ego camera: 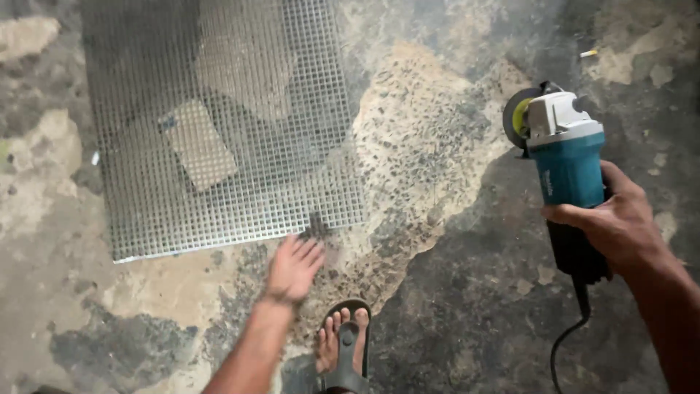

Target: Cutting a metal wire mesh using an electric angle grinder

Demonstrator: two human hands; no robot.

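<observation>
Sandalled foot (343, 350) on floor (474, 306); left hand (293, 268), fingers spread and empty, reaches toward near edge of wire mesh (219, 146) lying flat and apparently still whole; right hand (620, 226) grips grinder (565, 160), held clear of mesh.

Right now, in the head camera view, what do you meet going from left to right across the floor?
Wire mesh sheet → left hand → sandalled foot → angle grinder → right hand gripping it.
</observation>
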